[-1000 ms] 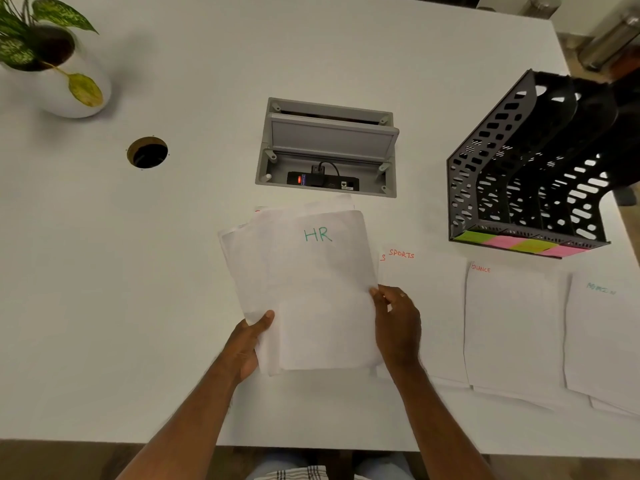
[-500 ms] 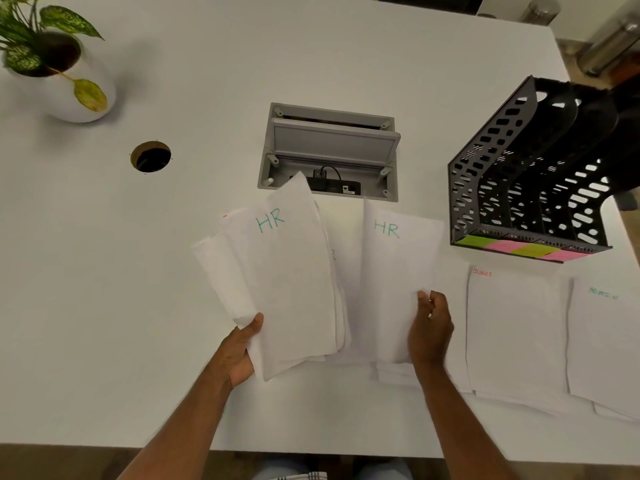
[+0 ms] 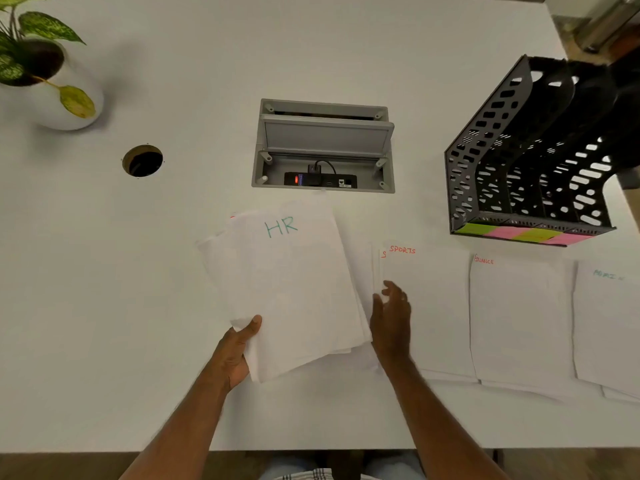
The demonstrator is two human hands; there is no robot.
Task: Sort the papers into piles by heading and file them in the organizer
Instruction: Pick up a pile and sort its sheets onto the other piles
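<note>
1. Here the left hand (image 3: 239, 348) is clamped on the lower left corner of a loose sheaf of thin white paper sheets (image 3: 294, 289), thumb on top and fingers beneath; the top sheet bears "HR" in green marker.
2. The right hand (image 3: 391, 317) hangs just beside the sheaf's right edge, fingers spread apart and holding nothing, so it is the nearer hand for peeling off the next sheet.
3. The sheaf's long axis runs away from the person and leans slightly left; its sheets are fanned unevenly, with soft, faintly crumpled edges and a red mark peeping out at the top left.
4. To the right, flat on the smooth white surface (image 3: 104, 306), lie three sorted piles in a row: the white pile headed "SPORTS" in red (image 3: 433, 306), touching or just under the right hand, then the white pile headed "FINANCE" in red (image 3: 519, 323), then a white pile with a faint green heading (image 3: 609, 323) too blurred to read.
5. Beyond these piles stands the black perforated plastic organizer (image 3: 526, 161) with upright slots and green and pink sticky labels along its front lip; its slots appear empty, so filing probably has not begun.
6. No HR pile is plainly visible; whether a sheet lies beneath the sheaf cannot be told.
</note>
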